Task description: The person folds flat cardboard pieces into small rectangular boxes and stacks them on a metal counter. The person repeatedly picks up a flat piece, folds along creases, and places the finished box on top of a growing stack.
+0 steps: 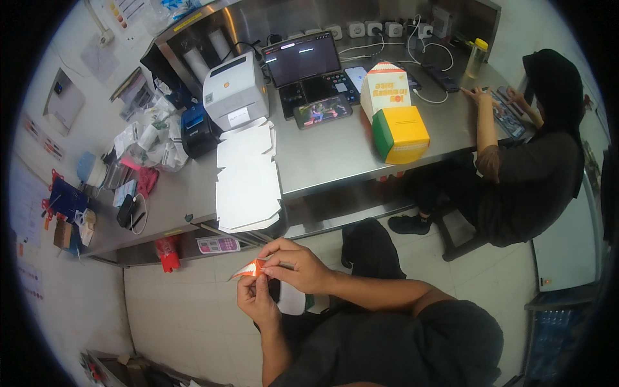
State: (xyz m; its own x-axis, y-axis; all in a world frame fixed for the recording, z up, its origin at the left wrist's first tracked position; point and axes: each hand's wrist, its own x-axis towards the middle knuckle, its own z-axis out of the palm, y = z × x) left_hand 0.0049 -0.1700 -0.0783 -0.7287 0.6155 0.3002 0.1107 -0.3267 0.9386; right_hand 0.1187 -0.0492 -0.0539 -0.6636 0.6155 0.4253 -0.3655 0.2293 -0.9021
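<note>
Both of my hands meet over the tiled floor, in front of the steel counter [322,161]. My left hand [256,298] and my right hand [293,263] pinch a small orange and white paper piece [246,269] between their fingertips. The paper points to the left, and its far tip sticks out past my fingers. A stack of flat white carton blanks [248,187] lies on the counter just beyond my hands.
A white label printer [235,90], a tablet screen [301,58], a phone [322,111] and a folded yellow, green and white carton box [396,122] stand on the counter. Another person [529,168] sits at the right end. Packets and clutter fill the left side.
</note>
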